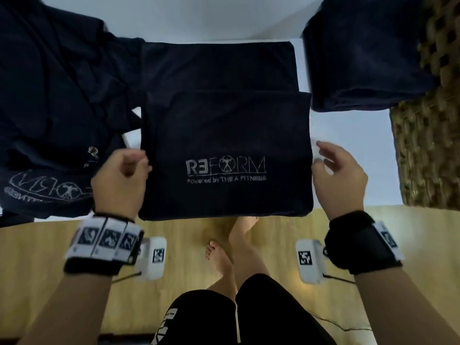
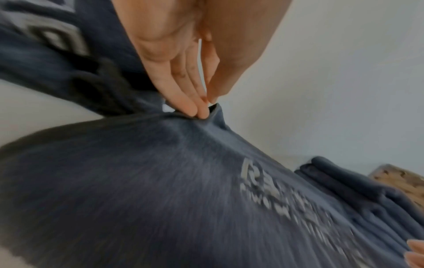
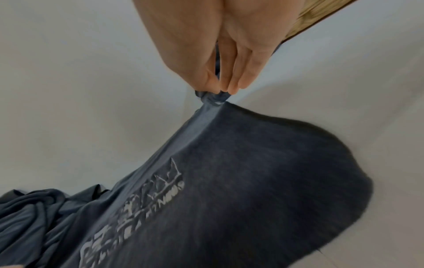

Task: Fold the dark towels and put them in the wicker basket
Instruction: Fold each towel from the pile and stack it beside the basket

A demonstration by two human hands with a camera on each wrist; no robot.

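A dark towel (image 1: 224, 135) with a white REFORM logo lies folded on the white table (image 1: 353, 175), its near flap laid over the far part. My left hand (image 1: 140, 161) is at the flap's left edge, and in the left wrist view the left hand (image 2: 206, 107) pinches that edge of the towel (image 2: 160, 181) between thumb and fingertips. My right hand (image 1: 319, 155) is at the right edge; the right wrist view shows the right hand (image 3: 220, 88) pinching a bunched bit of the towel (image 3: 252, 181). The wicker basket (image 1: 428, 150) stands at the right.
A stack of folded dark towels (image 1: 363, 58) rests at the basket's far side. A heap of unfolded dark towels (image 1: 62, 95) covers the table's left part. Below the table's near edge are the wooden floor (image 1: 49, 257) and my bare feet (image 1: 219, 255).
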